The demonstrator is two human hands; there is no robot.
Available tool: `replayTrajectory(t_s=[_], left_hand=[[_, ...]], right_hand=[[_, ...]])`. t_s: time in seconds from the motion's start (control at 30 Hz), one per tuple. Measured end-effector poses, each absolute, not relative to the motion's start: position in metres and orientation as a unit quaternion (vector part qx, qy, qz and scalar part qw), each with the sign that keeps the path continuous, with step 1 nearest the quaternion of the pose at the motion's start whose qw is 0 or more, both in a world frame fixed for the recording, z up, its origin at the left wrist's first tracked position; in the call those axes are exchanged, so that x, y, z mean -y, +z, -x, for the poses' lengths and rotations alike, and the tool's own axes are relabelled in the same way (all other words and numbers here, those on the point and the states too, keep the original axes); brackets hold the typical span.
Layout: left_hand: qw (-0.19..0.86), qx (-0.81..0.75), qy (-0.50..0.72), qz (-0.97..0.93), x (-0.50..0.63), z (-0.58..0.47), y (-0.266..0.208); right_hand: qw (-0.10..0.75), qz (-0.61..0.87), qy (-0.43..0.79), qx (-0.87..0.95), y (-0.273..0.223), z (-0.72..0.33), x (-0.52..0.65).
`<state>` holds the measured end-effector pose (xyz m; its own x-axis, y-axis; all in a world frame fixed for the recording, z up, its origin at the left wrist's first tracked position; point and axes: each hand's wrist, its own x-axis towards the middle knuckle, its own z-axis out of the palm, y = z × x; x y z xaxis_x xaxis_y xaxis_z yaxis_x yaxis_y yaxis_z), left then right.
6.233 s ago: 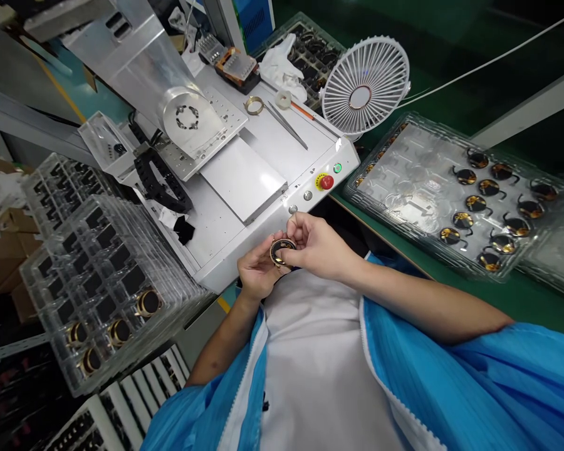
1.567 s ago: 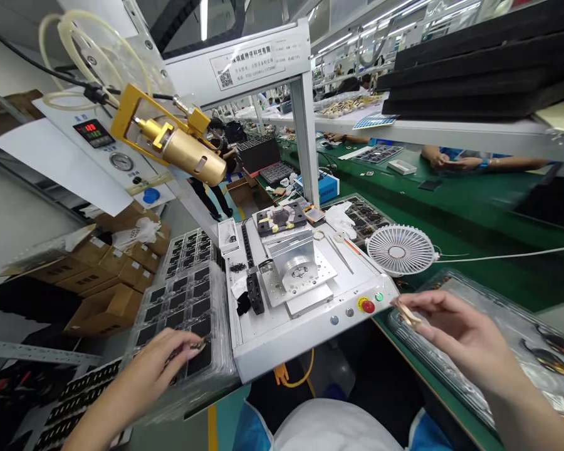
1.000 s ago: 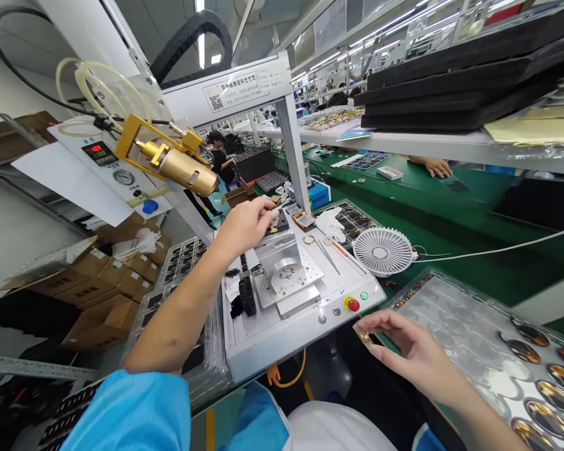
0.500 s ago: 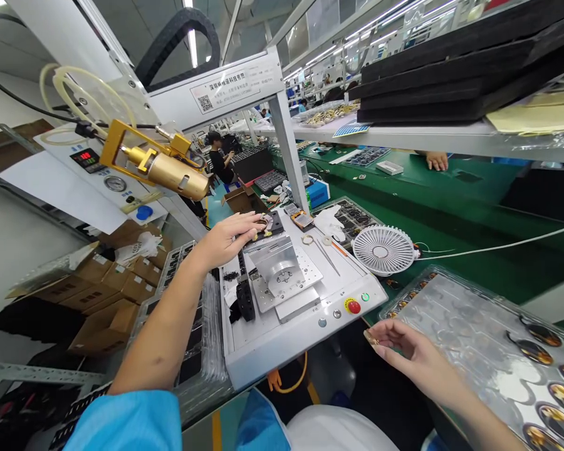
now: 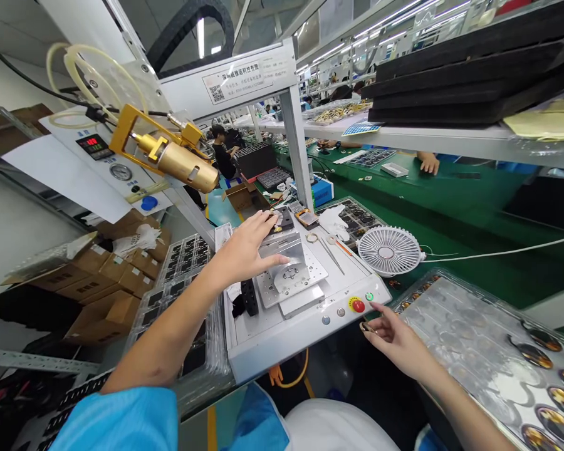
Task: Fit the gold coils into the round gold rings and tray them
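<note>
My left hand (image 5: pixel 250 249) is open, thumb and fingers apart, over a silver metal fixture block (image 5: pixel 289 266) on the bench machine. Its fingertips reach a black holder (image 5: pixel 284 220) behind the block; whether they touch it I cannot tell. My right hand (image 5: pixel 397 338) is at the machine's front right corner, with a small dark, gold-edged piece (image 5: pixel 367 327) pinched between thumb and fingers. Its index fingertip is close to the green-lit button (image 5: pixel 369 296), beside the red emergency stop button (image 5: pixel 358 305). A gold dispensing head (image 5: pixel 183 163) hangs at the upper left.
Tweezers (image 5: pixel 333 255) and a ring of tape (image 5: pixel 312 238) lie on the machine bed. To the right are a white fan (image 5: pixel 388 250) and a clear plastic tray (image 5: pixel 470 332) with round dark parts. Another person's hand (image 5: pixel 427 163) rests on the green bench beyond.
My left hand has come off the black holder toward the right, thumb now over the metal block. My right hand has risen slightly, its index finger extended toward the green button.
</note>
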<state>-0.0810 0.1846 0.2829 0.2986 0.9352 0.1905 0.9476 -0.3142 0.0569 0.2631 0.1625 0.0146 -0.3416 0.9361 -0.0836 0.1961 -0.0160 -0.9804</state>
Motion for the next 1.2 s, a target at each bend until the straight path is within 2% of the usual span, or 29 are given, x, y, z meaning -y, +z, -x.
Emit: replayTrajectory(t_s=[0.2, 0.27, 0.37, 0.53, 0.67, 0.8, 0.87, 1.03, 1.13, 1.2], left_hand=[[0.040, 0.565, -0.087, 0.819, -0.130, 0.073, 0.277], [0.015, 0.528, -0.086, 0.845, -0.099, 0.071, 0.268], [-0.082, 0.480, -0.113, 0.866, -0.059, 0.066, 0.239], [-0.302, 0.460, -0.251, 0.796, -0.042, 0.037, 0.152], [-0.419, 0.514, -0.321, 0.676, -0.054, 0.001, 0.090], [-0.570, 0.490, -0.438, 0.493, -0.064, -0.028, 0.051], [-0.634, 0.437, -0.474, 0.427, -0.068, -0.037, 0.040], [-0.685, 0.379, -0.527, 0.332, -0.074, -0.046, 0.027], [-0.705, 0.382, -0.522, 0.289, -0.079, -0.045, 0.023], [-0.701, 0.397, -0.525, 0.273, -0.081, -0.043, 0.022]], right_hand=[[0.189, 0.522, 0.344, 0.757, 0.009, -0.249, -0.167], [0.176, 0.525, 0.323, 0.768, 0.011, -0.248, -0.163], [0.176, 0.524, 0.329, 0.765, 0.010, -0.248, -0.158], [0.207, 0.530, 0.330, 0.753, 0.005, -0.254, -0.165], [0.240, 0.498, 0.376, 0.744, 0.016, -0.263, -0.164], [0.322, 0.401, 0.486, 0.707, 0.038, -0.258, -0.140], [0.367, 0.368, 0.495, 0.696, 0.044, -0.248, -0.127], [0.453, 0.397, 0.447, 0.661, 0.038, -0.223, -0.105], [0.455, 0.405, 0.421, 0.672, 0.035, -0.217, -0.105], [0.428, 0.395, 0.384, 0.717, 0.039, -0.227, -0.113]])
